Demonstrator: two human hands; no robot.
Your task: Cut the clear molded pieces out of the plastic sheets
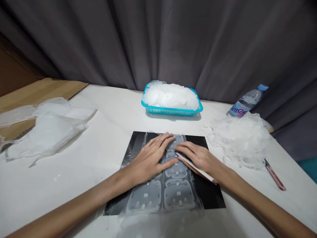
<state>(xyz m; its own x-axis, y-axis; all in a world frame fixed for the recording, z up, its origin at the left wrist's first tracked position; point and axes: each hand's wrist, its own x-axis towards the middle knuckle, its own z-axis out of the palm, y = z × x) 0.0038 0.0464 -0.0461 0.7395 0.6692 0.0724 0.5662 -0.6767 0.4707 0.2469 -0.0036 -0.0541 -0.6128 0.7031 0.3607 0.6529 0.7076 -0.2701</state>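
A clear, soft-looking plastic sheet with molded, rounded rectangular panels lies over a black mat. My left hand rests flat on the sheet, fingers stretched out and thumb pointing right. Just to its right, my right hand grips a slim white knife-like tool. The tool's tip is close to the panels at the middle of the sheet; its blade is too small to make out. The sheet's near end extends past the mat onto the white table.
A turquoise basket heaped with translucent white pieces stands at the back. To the right are a water bottle, a pile of clear scraps and a pink cutter. Plastic sheets lie left, partly on cardboard.
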